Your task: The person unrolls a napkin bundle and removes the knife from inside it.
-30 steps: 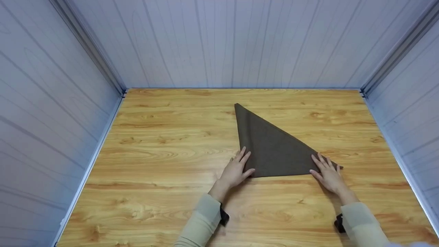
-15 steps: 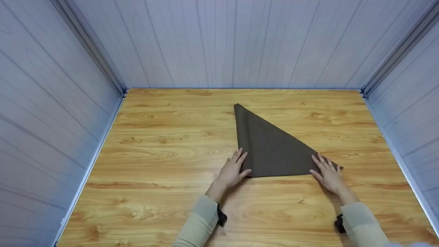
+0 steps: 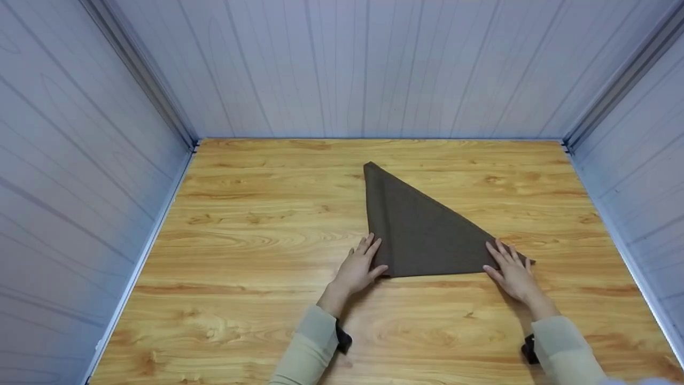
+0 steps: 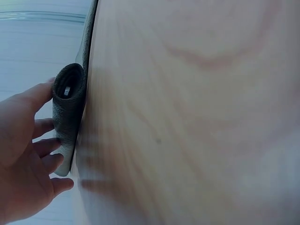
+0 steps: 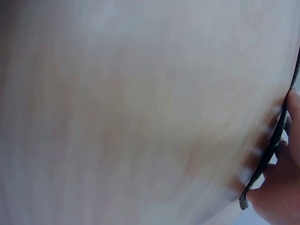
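A dark brown cloth [image 3: 433, 230] lies on the wooden table as a triangle, its upper tip pointing to the back wall. Along its left side runs a raised fold; the left wrist view shows this as a loose roll [image 4: 67, 112] with a hollow end. My left hand [image 3: 356, 270] rests on the roll's near end, fingers extended, thumb near the cloth's bottom left corner. On the right corner my right hand [image 3: 512, 274] presses with spread, fairly straight fingers. A thin edge of cloth [image 5: 269, 152] shows under the right hand in the right wrist view.
White panel walls [image 3: 342, 69] enclose the table [image 3: 240, 256] at the back and both sides. Black wrist devices [image 3: 343, 337] sit under both sleeves. Bare wood lies to the left of the cloth and in front of it.
My left hand has slid a little to the left, and the cloth's left edge has shifted left with it, the rolled strip looking slightly wider. The right hand stays in place.
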A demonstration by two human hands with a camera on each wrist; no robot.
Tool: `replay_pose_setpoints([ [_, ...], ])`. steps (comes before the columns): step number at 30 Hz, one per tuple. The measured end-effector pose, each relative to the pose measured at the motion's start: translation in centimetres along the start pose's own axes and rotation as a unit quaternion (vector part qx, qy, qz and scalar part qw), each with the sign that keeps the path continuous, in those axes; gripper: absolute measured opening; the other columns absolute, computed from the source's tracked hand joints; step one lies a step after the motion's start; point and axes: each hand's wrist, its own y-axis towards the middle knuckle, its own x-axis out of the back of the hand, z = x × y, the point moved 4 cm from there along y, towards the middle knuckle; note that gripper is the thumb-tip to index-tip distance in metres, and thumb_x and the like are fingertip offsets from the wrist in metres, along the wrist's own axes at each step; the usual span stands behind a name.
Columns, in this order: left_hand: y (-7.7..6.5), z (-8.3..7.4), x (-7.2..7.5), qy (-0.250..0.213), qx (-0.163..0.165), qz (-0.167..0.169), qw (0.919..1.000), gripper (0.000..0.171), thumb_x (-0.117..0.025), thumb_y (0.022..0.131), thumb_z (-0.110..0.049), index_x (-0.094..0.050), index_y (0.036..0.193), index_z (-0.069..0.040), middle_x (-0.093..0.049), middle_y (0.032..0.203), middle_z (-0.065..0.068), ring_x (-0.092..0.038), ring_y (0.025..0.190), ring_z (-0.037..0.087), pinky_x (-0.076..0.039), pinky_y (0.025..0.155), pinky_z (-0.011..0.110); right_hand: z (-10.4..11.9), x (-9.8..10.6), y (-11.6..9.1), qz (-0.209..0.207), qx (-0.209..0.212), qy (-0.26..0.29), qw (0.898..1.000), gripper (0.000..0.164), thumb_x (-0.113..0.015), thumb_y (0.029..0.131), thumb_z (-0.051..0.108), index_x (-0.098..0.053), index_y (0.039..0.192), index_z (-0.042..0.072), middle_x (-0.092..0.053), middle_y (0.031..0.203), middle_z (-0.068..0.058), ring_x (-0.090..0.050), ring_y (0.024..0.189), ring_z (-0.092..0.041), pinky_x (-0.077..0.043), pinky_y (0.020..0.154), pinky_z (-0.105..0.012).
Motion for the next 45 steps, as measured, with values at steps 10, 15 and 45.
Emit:
replay_pose_setpoints([
  [10, -0.3, 0.2, 0.2, 0.001, 0.006, 0.006, 1.0000, 0.066, -0.047, 0.089, -0.042, -0.023, 0.141, -0.010, -0.018, 0.145, 0.012, -0.017, 0.131, 0.028, -0.023, 0.100, 0.048, 0.2, 0.1, 0.0, -0.002, 0.000, 0.001, 1.000, 0.064, -0.040, 0.092, 0.042, -0.018, 0.142, 0.010, -0.006, 0.145, -0.021, 0.002, 0.128, -0.045, 0.007, 0.089, -0.068],
  [15, -0.5, 0.3, 0.2, -0.008, 0.003, 0.006, 0.9999, 0.065, -0.048, 0.089, -0.041, -0.024, 0.141, -0.009, -0.019, 0.145, 0.013, -0.018, 0.131, 0.028, -0.023, 0.100, 0.049, 0.2, 0.0, 0.0, -0.004, 0.000, 0.004, 1.000, 0.064, -0.040, 0.092, 0.043, -0.017, 0.143, 0.011, -0.005, 0.145, -0.020, 0.003, 0.129, -0.044, 0.007, 0.090, -0.068],
  [45, 0.2, -1.4, 0.6, 0.012, 0.012, -0.016, 0.9997, 0.064, -0.056, 0.087, -0.034, -0.031, 0.137, -0.003, -0.021, 0.143, 0.016, -0.021, 0.129, 0.032, -0.027, 0.099, 0.046, 0.3, 0.2, -0.1, 0.000, -0.002, 0.002, 1.000, 0.064, -0.039, 0.092, 0.043, -0.018, 0.142, 0.010, -0.005, 0.145, -0.021, 0.002, 0.128, -0.045, 0.006, 0.089, -0.068],
])
